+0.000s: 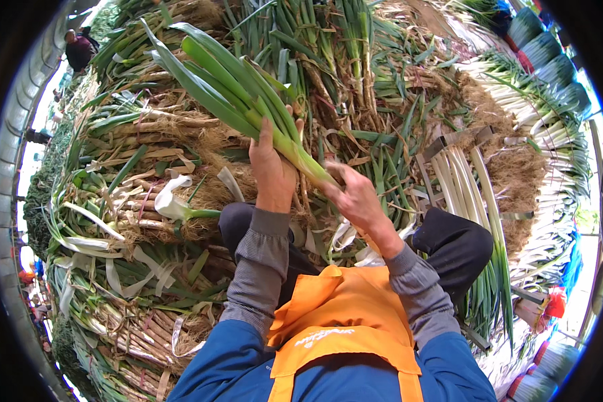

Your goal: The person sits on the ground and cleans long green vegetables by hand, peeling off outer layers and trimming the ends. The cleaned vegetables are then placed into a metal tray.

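A large green onion (301,155) slants across the middle, its broad green leaves (226,80) fanning to the upper left. My left hand (273,173) is wrapped around the stalk just below where the leaves split. Lower down, my right hand (358,195) grips the pale end of the same stalk; its fingers are slightly blurred and cover that end. Between my knees lie stripped white skins (342,235). To the right, several white-stemmed onions (455,181) rest together in a metal rack (434,146).
Bundles of unpeeled onions with dry roots (145,203) are heaped at my left, more stand ahead (326,65). A loose peeled skin (170,198) lies on the left heap. Rows of cleaned onions (547,145) curve along the right, near wrapped bundles (537,47). A person (79,49) is far left.
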Motion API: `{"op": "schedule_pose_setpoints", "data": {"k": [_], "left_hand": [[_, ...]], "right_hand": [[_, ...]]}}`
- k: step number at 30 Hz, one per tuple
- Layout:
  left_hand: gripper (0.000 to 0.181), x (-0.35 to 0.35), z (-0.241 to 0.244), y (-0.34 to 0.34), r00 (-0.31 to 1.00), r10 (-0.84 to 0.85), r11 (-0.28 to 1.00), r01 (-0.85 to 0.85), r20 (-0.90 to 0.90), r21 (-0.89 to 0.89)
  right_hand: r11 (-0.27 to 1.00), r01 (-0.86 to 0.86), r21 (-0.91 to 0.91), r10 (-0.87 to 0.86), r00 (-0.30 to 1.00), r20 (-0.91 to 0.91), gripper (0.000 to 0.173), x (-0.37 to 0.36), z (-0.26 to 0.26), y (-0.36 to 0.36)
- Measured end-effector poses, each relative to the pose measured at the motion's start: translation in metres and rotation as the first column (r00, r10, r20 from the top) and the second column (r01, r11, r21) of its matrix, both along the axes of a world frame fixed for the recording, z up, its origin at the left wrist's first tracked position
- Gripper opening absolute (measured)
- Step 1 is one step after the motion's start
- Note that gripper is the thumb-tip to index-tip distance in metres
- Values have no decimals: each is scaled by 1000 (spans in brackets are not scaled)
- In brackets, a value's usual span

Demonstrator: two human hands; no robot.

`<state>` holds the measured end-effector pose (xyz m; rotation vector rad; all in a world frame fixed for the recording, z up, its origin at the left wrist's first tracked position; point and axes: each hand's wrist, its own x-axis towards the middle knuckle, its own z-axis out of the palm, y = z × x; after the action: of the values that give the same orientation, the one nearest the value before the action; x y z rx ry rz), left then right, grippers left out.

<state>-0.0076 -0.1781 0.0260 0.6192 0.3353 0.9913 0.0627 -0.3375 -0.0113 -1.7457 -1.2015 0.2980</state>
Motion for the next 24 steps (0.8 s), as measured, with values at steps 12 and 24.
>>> {"op": "schedule_pose_setpoints", "data": {"k": [12,24], "left_hand": [[53,-13,-18,-30,976,-117,991,102,185,90],[36,-35,13,189,998,55,998,-56,41,32]], "right_hand": [[950,250,186,172,74,-982,28,9,-18,20],[958,-59,-279,3,980,-198,17,-20,10,-107]]}}
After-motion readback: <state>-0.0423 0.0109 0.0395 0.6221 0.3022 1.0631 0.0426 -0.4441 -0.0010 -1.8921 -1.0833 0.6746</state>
